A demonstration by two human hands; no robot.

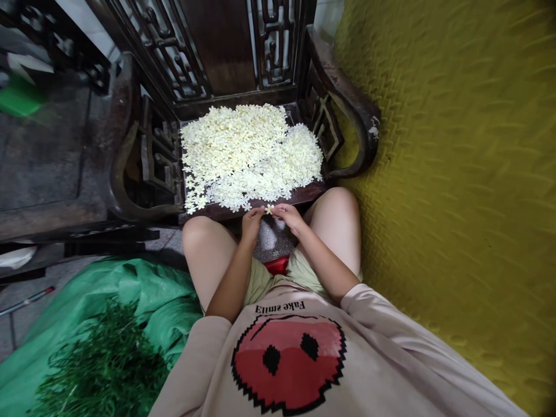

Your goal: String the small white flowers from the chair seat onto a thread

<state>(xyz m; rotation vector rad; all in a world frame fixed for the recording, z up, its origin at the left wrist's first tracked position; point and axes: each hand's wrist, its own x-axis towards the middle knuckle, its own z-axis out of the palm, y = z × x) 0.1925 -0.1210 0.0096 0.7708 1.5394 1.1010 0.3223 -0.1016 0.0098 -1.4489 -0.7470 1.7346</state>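
Between my two hands, just past the front edge of the chair seat, a small white flower (269,209) with a pale yellow centre shows at the fingertips. My right hand (290,216) pinches it from the right side. Close by on the left, my left hand (252,223) is closed, its thumb and fingers pressed together beside the petals; whatever is in them is too small to make out. Right beyond both hands, a wide heap of the same white flowers (237,145) covers most of the dark wooden seat, with looser blossoms at its near left corner.
The dark carved chair (230,46) has curved armrests on both sides. A yellow embossed sheet (447,191) stands along the right. At lower left, green leafy stems (108,359) lie on a green plastic sheet (143,284). Another wooden seat (43,156) is at the left.
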